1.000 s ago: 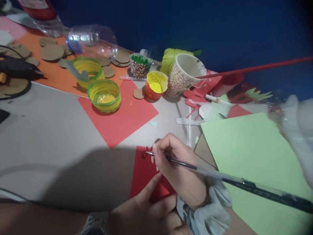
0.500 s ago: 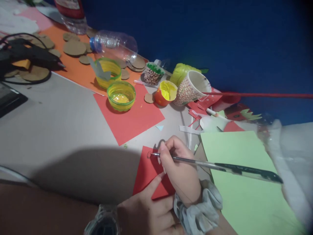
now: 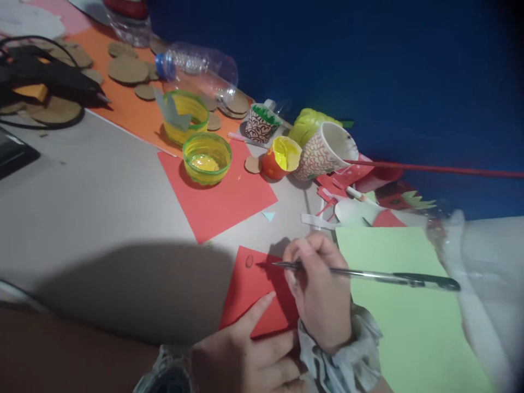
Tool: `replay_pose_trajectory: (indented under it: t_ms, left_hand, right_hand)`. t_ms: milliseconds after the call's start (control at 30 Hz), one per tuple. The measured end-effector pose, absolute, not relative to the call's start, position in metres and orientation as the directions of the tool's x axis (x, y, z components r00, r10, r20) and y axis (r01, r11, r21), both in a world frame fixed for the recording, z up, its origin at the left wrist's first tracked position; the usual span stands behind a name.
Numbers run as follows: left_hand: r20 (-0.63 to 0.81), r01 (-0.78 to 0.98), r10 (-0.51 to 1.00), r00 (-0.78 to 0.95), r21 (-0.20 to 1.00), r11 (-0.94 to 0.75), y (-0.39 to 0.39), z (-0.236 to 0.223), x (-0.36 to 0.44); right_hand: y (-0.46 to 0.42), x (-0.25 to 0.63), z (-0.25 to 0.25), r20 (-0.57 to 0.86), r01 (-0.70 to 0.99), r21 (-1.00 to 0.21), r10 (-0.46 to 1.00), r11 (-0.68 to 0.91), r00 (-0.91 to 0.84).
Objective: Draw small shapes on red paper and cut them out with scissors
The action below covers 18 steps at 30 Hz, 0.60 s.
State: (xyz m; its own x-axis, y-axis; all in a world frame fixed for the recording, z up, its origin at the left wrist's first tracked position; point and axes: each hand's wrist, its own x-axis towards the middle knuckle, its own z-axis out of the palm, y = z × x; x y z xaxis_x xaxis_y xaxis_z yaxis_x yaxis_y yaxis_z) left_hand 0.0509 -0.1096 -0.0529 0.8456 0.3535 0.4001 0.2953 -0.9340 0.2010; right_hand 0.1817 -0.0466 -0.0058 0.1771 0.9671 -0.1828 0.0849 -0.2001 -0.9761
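Observation:
My right hand [image 3: 321, 295], with a grey scrunchie [image 3: 347, 349] round its wrist, pinches a clear-barrelled pen [image 3: 380, 278]. The pen's tip points left, over a small piece of red paper [image 3: 245, 292]. A small oval is drawn near the paper's upper left corner, and a fainter mark shows close to the tip. Whether the tip touches the paper I cannot tell. My left hand [image 3: 249, 349], below a watch [image 3: 170, 374], lies with fingers spread. Its index finger rests on the red paper, and the other fingers stretch along the near edge.
A larger red sheet [image 3: 216, 213] carries a yellow-green bowl [image 3: 207, 158]. Behind stand a cut orange cup [image 3: 281, 157], a patterned paper cup [image 3: 323, 155] and a plastic bottle [image 3: 200, 68]. A glue gun [image 3: 53, 76] lies far left; a green sheet [image 3: 405, 333] lies right.
My right hand has moved right with the pen, and its tip has left the oval, which now looks complete. My left hand stays on the red paper. The view has shifted slightly.

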Motion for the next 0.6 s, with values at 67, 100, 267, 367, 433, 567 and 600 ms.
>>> replay_pose_trajectory:
  t_ms: [67, 100, 267, 367, 433, 567, 600]
  left_hand:
    - [0.453, 0.202, 0.283, 0.845, 0.219, -0.955, -0.102, -0.048, 0.049]
    - [0.470, 0.185, 0.287, 0.835, 0.253, -0.950, -0.099, -0.044, 0.048]
    - [0.372, 0.241, 0.324, 0.870, 0.253, -0.937, -0.093, -0.035, 0.046]
    - [0.416, 0.205, 0.254, 0.873, 0.158, -0.966, -0.095, -0.041, 0.044]
    - [0.417, 0.195, 0.236, 0.878, 0.140, -0.971, -0.096, -0.045, 0.043]
    - [0.414, 0.210, 0.250, 0.875, 0.141, -0.968, -0.095, -0.047, 0.042]
    - [0.412, 0.220, 0.261, 0.873, 0.145, -0.965, -0.094, -0.045, 0.042]
  right_hand:
    - [-0.044, 0.183, -0.003, -0.171, -0.053, -0.985, 0.949, -0.163, 0.263]
    - [-0.043, 0.184, -0.003, -0.163, -0.105, -0.985, 0.942, -0.138, 0.294]
    - [-0.047, 0.181, -0.005, -0.154, -0.144, -0.983, 0.935, -0.113, 0.319]
    - [-0.052, 0.177, -0.006, -0.179, -0.003, -0.983, 0.965, -0.182, 0.191]
    - [-0.054, 0.177, -0.005, -0.169, 0.084, -0.980, 0.979, -0.179, 0.115]
    - [-0.054, 0.184, -0.004, -0.111, 0.300, -0.945, 0.991, -0.131, 0.080]
    - [-0.053, 0.187, -0.004, -0.115, 0.348, -0.928, 0.991, -0.134, 0.075]
